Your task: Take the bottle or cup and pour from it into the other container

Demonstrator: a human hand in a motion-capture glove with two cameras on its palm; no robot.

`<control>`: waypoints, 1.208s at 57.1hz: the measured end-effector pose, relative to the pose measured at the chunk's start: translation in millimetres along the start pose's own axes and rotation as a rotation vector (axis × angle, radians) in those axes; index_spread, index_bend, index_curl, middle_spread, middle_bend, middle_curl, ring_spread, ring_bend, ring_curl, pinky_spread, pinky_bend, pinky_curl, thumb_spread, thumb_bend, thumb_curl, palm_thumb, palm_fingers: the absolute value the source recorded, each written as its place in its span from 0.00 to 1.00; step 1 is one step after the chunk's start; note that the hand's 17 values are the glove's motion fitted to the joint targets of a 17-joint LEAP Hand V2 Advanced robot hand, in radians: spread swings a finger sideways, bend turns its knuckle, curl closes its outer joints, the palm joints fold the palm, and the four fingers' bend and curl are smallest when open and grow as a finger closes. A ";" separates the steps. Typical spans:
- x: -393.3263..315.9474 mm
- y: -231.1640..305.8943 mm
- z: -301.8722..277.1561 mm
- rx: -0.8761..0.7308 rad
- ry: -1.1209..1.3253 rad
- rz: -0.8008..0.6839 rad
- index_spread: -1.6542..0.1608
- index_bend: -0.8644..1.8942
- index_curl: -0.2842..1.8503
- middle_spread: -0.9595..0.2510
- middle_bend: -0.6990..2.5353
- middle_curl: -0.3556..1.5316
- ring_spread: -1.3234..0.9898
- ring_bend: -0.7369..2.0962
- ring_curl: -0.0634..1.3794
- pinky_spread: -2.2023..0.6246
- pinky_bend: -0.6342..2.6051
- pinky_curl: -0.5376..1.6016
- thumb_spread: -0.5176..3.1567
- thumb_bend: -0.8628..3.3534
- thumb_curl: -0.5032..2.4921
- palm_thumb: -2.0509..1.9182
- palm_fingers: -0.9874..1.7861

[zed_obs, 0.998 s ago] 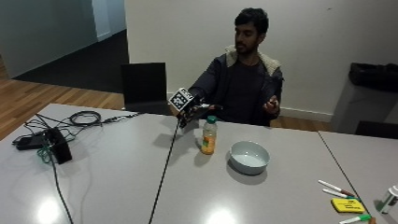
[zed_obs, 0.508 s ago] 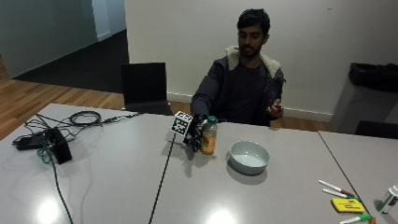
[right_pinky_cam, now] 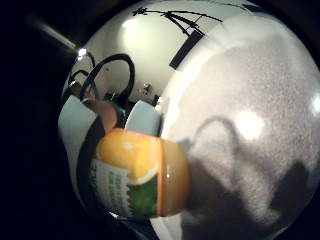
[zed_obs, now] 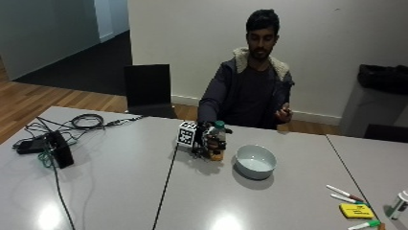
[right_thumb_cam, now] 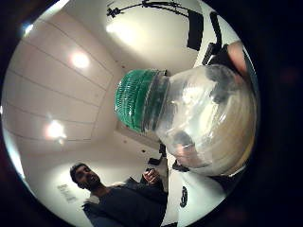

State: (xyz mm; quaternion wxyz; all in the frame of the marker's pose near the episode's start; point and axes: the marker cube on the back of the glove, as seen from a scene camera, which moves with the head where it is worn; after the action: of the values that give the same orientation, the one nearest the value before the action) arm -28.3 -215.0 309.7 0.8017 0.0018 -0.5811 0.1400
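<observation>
- Gloved right hand (zed_obs: 205, 140) has come down from chest height to the small clear plastic bottle with green cap, orange drink and fruit label (zed_obs: 218, 142); now centre of outside view, fingers curled round it.
- Bottle stands upright on the grey table (zed_obs: 115, 191), base seemingly down, cap on (right_thumb_cam: 135, 99).
- Wide white bowl (zed_obs: 255, 162) just right of bottle, apart from it.
- Bare left hand (zed_obs: 282, 113) idle near chest, centre right.
- Meaning: grasp looks made, lift not yet begun; cap prob. has to come off before pouring into bowl.
- Markers (zed_obs: 344, 192), yellow block (zed_obs: 356, 211) at lower right; cables (zed_obs: 83, 122) at left.
</observation>
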 end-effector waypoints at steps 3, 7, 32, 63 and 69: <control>-1.5 6.9 -3.3 -0.020 -0.007 -0.011 0.74 0.36 0.27 0.57 0.34 0.40 0.50 0.48 0.30 0.78 0.36 0.39 0.30 0.20 0.31 0.73 0.79; -7.0 11.7 -11.9 -0.104 -0.028 -0.152 0.75 0.36 0.27 0.56 0.34 0.40 0.50 0.48 0.30 0.76 0.36 0.40 0.30 0.20 0.32 0.74 0.80; -142.1 -15.2 10.5 -0.129 0.761 -0.205 0.74 0.35 0.27 0.55 0.34 0.41 0.49 0.47 0.30 0.73 0.35 0.41 0.28 0.20 0.32 0.76 0.77; -149.9 -25.4 150.7 -0.345 1.643 -0.494 0.73 0.36 0.27 0.52 0.32 0.41 0.47 0.44 0.29 0.75 0.31 0.40 0.26 0.20 0.33 0.78 0.75; -136.0 -20.4 164.5 -0.398 1.799 -0.533 0.73 0.36 0.27 0.51 0.32 0.41 0.47 0.43 0.29 0.76 0.29 0.39 0.26 0.20 0.33 0.78 0.74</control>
State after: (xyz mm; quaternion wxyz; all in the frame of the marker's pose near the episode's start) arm -215.6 -292.1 239.6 0.9387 -0.1105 0.2584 -0.1996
